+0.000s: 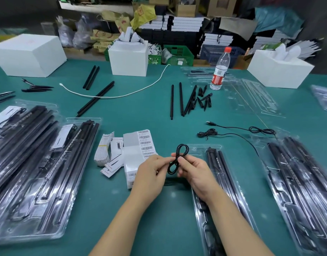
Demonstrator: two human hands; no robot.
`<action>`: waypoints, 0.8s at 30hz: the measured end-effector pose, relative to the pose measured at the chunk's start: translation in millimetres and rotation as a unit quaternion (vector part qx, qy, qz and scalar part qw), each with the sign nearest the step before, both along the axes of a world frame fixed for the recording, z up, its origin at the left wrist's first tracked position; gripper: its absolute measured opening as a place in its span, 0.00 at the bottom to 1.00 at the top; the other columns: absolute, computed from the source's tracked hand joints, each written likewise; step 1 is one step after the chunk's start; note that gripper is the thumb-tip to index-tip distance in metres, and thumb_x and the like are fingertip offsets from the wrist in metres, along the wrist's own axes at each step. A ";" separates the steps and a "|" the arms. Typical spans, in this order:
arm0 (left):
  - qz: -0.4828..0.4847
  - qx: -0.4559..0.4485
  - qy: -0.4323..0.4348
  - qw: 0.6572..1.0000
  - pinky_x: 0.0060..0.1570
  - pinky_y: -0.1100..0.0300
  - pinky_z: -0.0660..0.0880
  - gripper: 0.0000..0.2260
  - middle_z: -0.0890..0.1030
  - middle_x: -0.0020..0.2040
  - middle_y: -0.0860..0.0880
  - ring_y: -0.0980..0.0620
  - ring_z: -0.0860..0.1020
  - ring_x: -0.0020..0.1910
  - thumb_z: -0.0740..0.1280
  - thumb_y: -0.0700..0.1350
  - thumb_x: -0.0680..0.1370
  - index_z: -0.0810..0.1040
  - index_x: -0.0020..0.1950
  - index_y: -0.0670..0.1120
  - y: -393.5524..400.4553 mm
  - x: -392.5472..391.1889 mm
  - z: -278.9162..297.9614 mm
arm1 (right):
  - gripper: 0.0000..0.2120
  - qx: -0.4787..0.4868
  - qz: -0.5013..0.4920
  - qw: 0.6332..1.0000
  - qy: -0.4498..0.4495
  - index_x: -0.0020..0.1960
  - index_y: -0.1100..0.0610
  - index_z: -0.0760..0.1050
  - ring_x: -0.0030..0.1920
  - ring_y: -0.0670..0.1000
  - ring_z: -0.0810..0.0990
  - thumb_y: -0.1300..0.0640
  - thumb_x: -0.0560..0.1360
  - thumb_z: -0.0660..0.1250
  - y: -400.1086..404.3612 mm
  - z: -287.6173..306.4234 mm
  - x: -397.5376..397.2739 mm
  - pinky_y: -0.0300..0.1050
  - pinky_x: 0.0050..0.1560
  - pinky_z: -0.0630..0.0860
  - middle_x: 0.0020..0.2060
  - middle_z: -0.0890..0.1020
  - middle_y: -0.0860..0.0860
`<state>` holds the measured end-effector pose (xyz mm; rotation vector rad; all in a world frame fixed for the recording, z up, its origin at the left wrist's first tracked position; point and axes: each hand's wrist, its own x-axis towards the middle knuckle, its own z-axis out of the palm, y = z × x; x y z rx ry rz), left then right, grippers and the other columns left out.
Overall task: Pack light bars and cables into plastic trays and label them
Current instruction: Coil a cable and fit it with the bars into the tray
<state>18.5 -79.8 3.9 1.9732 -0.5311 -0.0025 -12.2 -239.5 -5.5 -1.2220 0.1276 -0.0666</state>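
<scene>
Head view. Both hands raised over the green surface [159, 111], near its middle. Left hand [151, 174] and right hand [194, 174] pinching a small black cable coil [177, 159] between them, fingers curled round its waist; coil twisted into a figure-eight, held clear of the surface. Right forearm laid across a clear plastic tray [197, 150] holding black light bars [216, 159]; lower part of that tray hidden by the arm and cut off at the bottom edge. Filled trays at left [48, 182] and at right [297, 182] blurred, cut off at the picture edges; contents hard to separate. Barcode label sheet [140, 150] just left of the hands, small cards [111, 154] beside it. Two loose black cables [233, 132] beyond the right hand. Loose black bars [181, 100] and short black pieces further back, empty clear trays [251, 97] near a water bottle [221, 71]. White cord [122, 93], three white boxes [129, 58] along the far edge. Room behind: stacked boxes, green crate [179, 54], bags; details blurred.
</scene>
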 end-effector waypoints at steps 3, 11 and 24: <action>-0.017 0.018 -0.011 1.000 0.44 0.66 0.71 0.14 0.76 0.41 0.57 0.60 0.76 0.38 0.65 0.40 0.82 0.83 0.60 0.55 2.3 0.4 -0.3 | 0.12 0.007 0.007 1.000 0.004 0.53 0.59 0.85 0.32 0.46 0.73 0.55 0.74 0.69 -0.1 -0.5 0.0 0.40 0.37 0.75 0.30 0.76 0.50; -0.031 0.032 -0.026 0.999 0.48 0.64 0.73 0.15 0.78 0.44 0.60 0.61 0.76 0.40 0.63 0.40 0.82 0.81 0.63 0.56 0.9 1.2 -3.1 | 0.12 0.047 0.013 0.999 0.013 0.54 0.61 0.84 0.31 0.45 0.73 0.58 0.75 0.67 -3.1 0.5 0.6 0.39 0.36 0.75 0.29 0.75 0.51; -0.085 0.025 0.040 0.995 0.35 0.69 0.74 0.27 0.79 0.38 0.59 0.60 0.78 0.31 0.54 0.44 0.77 0.70 0.62 0.77 1.3 -4.7 5.8 | 0.10 0.069 -0.006 0.997 0.018 0.52 0.61 0.84 0.31 0.45 0.76 0.59 0.74 0.68 -3.7 1.7 0.0 0.40 0.37 0.77 0.33 0.77 0.54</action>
